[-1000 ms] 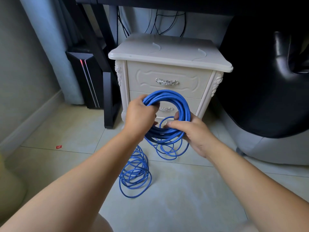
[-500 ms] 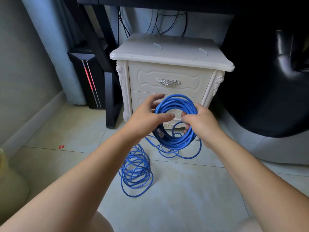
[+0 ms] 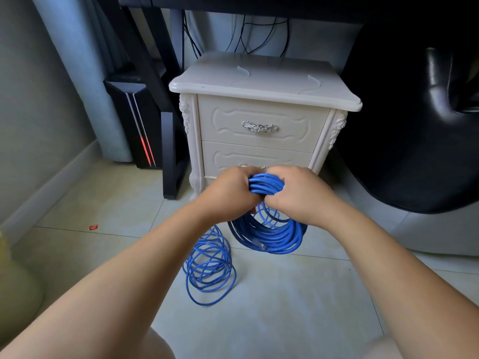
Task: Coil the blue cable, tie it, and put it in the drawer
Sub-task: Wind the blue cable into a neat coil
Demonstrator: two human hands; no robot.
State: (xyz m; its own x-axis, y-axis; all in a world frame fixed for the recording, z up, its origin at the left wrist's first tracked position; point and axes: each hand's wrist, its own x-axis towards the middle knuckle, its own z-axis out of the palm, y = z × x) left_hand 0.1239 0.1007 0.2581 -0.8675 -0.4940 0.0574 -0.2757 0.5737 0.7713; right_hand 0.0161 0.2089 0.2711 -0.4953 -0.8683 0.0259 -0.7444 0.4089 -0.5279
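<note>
**Both hands clamp the top of the coil; loose slack lies down-left on the floor**

Head view: left hand (image 3: 228, 193) and right hand (image 3: 298, 195) sit side by side. Each grip is curled tight round the top of the blue cable (image 3: 265, 183), and the bundle runs left-right between them. The coiled ring hangs below the grips, in front of the lower drawer (image 3: 233, 158) of the nightstand (image 3: 259, 81). Loose loops (image 3: 210, 270) lie on the floor (image 3: 285, 307) below and to the left, nearer the left hand. Likely the slack gets drawn up from that side. The lower drawer and the upper drawer (image 3: 259, 112) look closed.

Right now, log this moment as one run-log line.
left hand: grips coil | right hand: grips coil | loose cable: on floor | drawers: shut
</note>
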